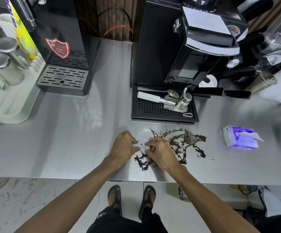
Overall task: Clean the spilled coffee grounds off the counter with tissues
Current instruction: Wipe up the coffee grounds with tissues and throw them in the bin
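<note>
While left hand (pixel 126 146) and right hand (pixel 160 154) pinch one tissue (pixel 140 145), seemingly wadding it, coffee grounds (pixel 187 140) wait at three o'clock. Tissue pack (pixel 240 137) sits handy beyond.

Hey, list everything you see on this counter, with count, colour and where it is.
coffee grounds: one spill, dark brown, counter in front of the drip tray
tissue: one, white, between both hands
tissue pack: one, purple and white, counter at right
counter: one, grey steel, across the view
coffee machine: one, black, back centre
drip tray: one, black, under the machine
dispenser: one, black, back left
left hand: pinches the tissue, beside the spill
right hand: pinches the tissue, over the spill
</note>
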A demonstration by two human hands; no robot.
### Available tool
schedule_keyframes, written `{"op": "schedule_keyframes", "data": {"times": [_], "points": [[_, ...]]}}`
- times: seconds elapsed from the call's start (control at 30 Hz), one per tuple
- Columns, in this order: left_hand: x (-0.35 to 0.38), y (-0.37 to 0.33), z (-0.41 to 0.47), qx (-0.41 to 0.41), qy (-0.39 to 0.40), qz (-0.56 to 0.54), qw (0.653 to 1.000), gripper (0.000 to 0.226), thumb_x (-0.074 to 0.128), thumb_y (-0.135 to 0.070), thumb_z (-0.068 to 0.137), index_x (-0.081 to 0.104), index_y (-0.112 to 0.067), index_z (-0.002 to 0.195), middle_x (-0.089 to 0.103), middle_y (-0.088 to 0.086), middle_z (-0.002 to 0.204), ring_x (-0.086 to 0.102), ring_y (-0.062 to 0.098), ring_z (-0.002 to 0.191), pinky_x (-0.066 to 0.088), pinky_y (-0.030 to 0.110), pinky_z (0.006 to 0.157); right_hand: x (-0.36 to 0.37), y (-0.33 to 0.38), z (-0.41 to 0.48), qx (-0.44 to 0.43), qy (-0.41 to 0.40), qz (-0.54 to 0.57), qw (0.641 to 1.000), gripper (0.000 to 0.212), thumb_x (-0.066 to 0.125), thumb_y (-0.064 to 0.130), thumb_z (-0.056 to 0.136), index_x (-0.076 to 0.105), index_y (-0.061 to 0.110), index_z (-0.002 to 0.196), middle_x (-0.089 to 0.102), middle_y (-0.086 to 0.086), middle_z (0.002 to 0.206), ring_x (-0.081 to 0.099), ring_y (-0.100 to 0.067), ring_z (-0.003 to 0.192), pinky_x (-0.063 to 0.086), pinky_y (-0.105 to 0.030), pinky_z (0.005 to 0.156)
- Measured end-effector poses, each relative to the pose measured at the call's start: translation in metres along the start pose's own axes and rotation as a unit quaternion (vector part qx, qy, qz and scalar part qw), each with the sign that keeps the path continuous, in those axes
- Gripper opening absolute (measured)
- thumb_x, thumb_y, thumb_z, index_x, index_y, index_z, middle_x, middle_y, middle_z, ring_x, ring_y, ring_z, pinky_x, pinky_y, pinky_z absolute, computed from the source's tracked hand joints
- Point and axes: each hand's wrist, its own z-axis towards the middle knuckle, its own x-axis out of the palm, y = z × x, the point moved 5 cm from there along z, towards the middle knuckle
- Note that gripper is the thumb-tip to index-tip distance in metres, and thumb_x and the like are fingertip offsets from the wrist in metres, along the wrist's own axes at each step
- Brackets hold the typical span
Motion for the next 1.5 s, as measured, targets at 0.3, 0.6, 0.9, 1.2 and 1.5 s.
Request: {"op": "schedule_keyframes", "data": {"times": [0.3, 0.6, 0.9, 1.2, 1.5], "points": [[-0.001, -0.007, -0.002, 0.034, -0.019, 0.029, 0.999, 0.025, 0.074, -0.025, 0.081, 0.075, -0.013, 0.102, 0.070, 0.004, 0.095, 0.052, 0.019, 0.098, 0.036, 0.017, 0.074, -0.001, 0.007, -0.002, -0.008, -0.026, -0.035, 0.999, 0.042, 0.069, 0.024, 0.088, 0.060, 0.023, 0.128, 0.052, 0.009, 0.101, 0.055, -0.005, 0.077, 0.050, -0.017, 0.080], [-0.004, -0.014, -0.003, 0.048, -0.007, 0.057, 0.997, 0.021, 0.067, -0.028, 0.085, 0.074, -0.027, 0.105, 0.067, -0.003, 0.084, 0.046, 0.018, 0.094, 0.039, 0.025, 0.070, -0.003, 0.013, 0.002, -0.036, -0.005, -0.107, 0.994, 0.042, 0.059, 0.029, 0.093, 0.056, 0.028, 0.135, 0.058, 0.000, 0.112, 0.057, -0.018, 0.101, 0.049, -0.030, 0.083], [0.004, -0.013, -0.004, 0.066, 0.012, 0.086, 0.994, 0.034, 0.057, -0.033, 0.087, 0.070, -0.016, 0.113, 0.063, -0.001, 0.103, 0.044, 0.017, 0.102, 0.038, 0.019, 0.074, 0.001, 0.013, 0.005, -0.025, -0.015, -0.070, 0.997, 0.040, 0.063, 0.027, 0.091, 0.061, 0.018, 0.130, 0.059, -0.002, 0.111, 0.060, -0.018, 0.095, 0.052, -0.030, 0.086], [-0.009, -0.011, 0.000, 0.122, 0.123, 0.035, 0.984, 0.031, 0.059, -0.016, 0.091, 0.070, -0.038, 0.109, 0.056, -0.009, 0.075, 0.040, 0.018, 0.089, 0.045, 0.029, 0.076, 0.004, 0.010, 0.006, -0.015, -0.030, -0.068, 0.997, 0.038, 0.065, 0.030, 0.089, 0.065, 0.015, 0.124, 0.054, 0.003, 0.109, 0.051, -0.015, 0.107, 0.052, -0.029, 0.088], [-0.007, -0.013, 0.007, 0.121, 0.112, 0.012, 0.986, 0.023, 0.075, -0.037, 0.080, 0.073, -0.029, 0.101, 0.051, -0.015, 0.070, 0.038, 0.012, 0.088, 0.037, 0.023, 0.073, 0.007, 0.012, 0.009, -0.003, -0.032, -0.054, 0.998, 0.026, 0.066, 0.024, 0.089, 0.070, 0.011, 0.112, 0.057, -0.001, 0.102, 0.053, -0.016, 0.100, 0.049, -0.024, 0.080]]}}
